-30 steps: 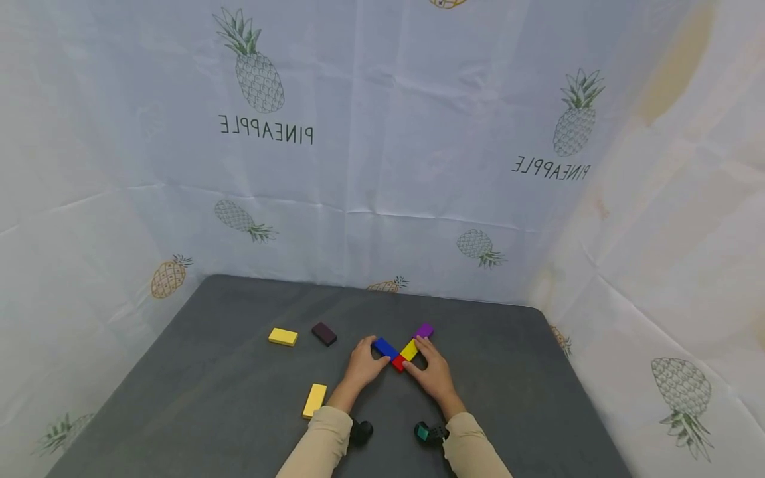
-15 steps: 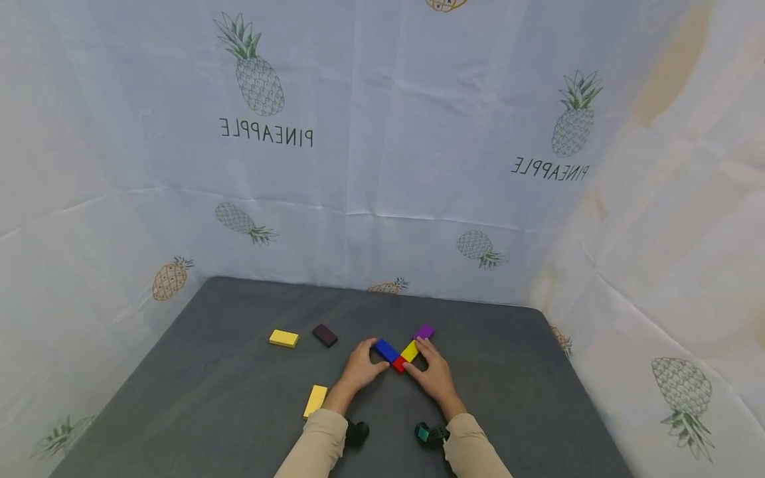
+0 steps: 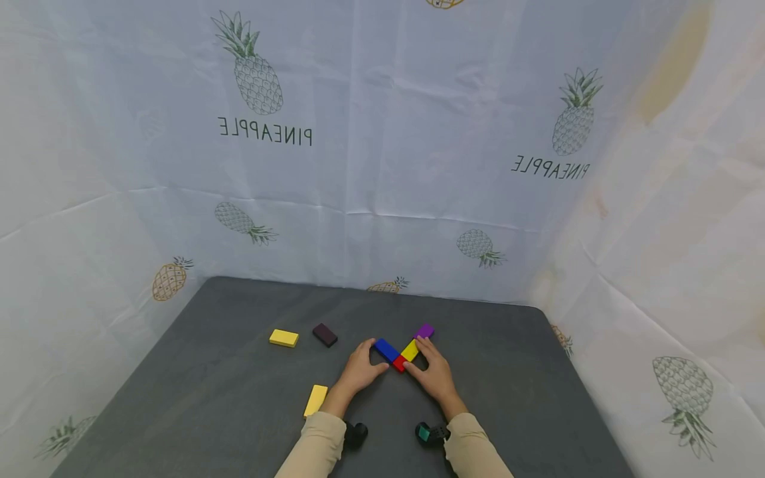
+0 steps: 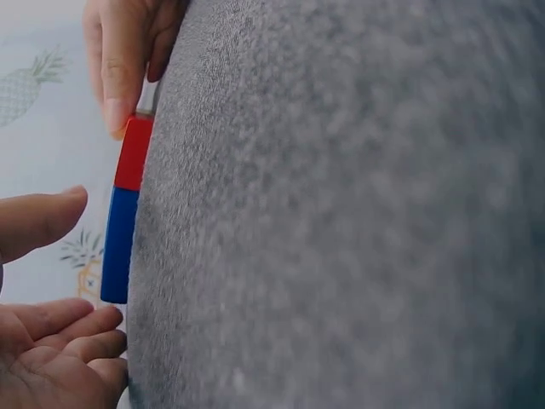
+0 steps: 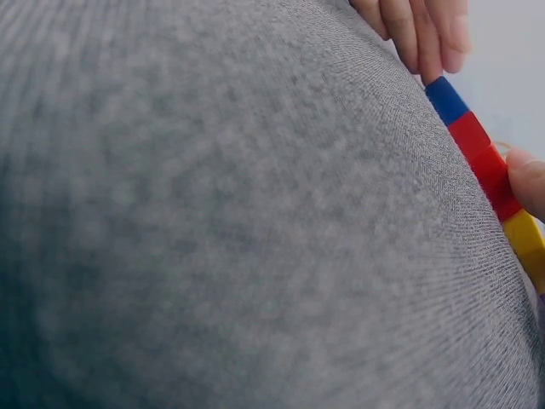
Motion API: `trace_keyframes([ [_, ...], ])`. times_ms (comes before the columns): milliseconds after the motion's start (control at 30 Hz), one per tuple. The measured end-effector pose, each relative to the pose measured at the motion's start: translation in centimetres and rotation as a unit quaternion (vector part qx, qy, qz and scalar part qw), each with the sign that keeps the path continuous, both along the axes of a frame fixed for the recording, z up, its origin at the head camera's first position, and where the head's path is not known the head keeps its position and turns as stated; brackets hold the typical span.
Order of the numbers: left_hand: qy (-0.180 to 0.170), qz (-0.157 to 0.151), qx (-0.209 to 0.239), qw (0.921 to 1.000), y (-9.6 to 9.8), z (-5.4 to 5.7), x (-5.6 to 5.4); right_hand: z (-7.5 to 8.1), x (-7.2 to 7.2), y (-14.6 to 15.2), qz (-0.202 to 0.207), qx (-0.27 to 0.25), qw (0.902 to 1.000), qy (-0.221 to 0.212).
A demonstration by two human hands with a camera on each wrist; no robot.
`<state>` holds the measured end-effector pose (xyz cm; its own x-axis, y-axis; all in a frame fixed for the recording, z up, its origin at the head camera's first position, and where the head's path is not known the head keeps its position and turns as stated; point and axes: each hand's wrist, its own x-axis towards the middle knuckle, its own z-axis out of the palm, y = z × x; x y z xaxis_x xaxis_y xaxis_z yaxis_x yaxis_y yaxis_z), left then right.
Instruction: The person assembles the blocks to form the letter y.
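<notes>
Four-sided blocks form a V on the dark table (image 3: 508,398). A blue block (image 3: 386,350) makes its left arm, a red block (image 3: 399,363) its near corner, then a yellow block (image 3: 410,350) and a purple block (image 3: 425,330) run up the right. My left hand (image 3: 360,368) lies beside the blue block; in the left wrist view its thumb (image 4: 47,220) stands apart from it. My right hand (image 3: 436,377) touches the right arm's outer side, its thumb (image 5: 530,181) at the red block and its index finger by the yellow one.
Two pale yellow blocks (image 3: 283,338) (image 3: 315,400) and a dark brown block (image 3: 325,334) lie on the left of the table. A white pineapple-print cloth (image 3: 388,166) hangs behind and at both sides. Black devices (image 3: 431,435) sit at both wrists.
The left forearm has shifted slightly left and the left thumb has drawn back a little from the blue block. The right hand and the blocks look nearly unchanged.
</notes>
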<state>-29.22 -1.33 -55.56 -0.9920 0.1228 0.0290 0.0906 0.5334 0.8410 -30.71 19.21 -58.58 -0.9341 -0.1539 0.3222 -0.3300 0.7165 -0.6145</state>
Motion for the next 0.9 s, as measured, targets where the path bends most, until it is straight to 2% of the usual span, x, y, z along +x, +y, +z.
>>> trace_keyframes([
  [167, -0.01, 0.008, 0.012, 0.9998, -0.4, 0.4, 0.4, 0.0, 0.0, 0.0, 0.003, -0.011, 0.9999, -0.008],
  [300, -0.02, 0.013, 0.02, 0.9995, -0.8, 0.9, 0.8, 0.0, 0.0, 0.1, 0.007, -0.007, 0.9999, 0.008],
  [400, -0.021, 0.014, 0.02, 0.9995, -1.1, 1.1, 1.1, 0.1, 0.0, 0.1, 0.009, -0.006, 0.9998, 0.014],
  [533, -0.017, 0.013, 0.024, 0.9995, -1.7, 1.3, 1.5, 0.2, 0.0, 0.0, 0.009, -0.005, 0.9999, 0.002],
  [667, -0.004, -0.001, 0.023, 0.9997, -2.4, 1.5, 1.9, 0.1, 0.0, 0.0, 0.009, -0.003, 0.9999, 0.014],
  [800, 0.002, -0.022, 0.022, 0.9995, -3.0, 1.7, 2.3, -0.1, 0.0, 0.0, 0.012, -0.008, 0.9985, 0.052],
  [900, 0.002, -0.037, 0.038, 0.9986, -3.6, 1.9, 2.6, -0.3, 0.2, 0.1, 0.013, -0.005, 0.9969, 0.078],
])
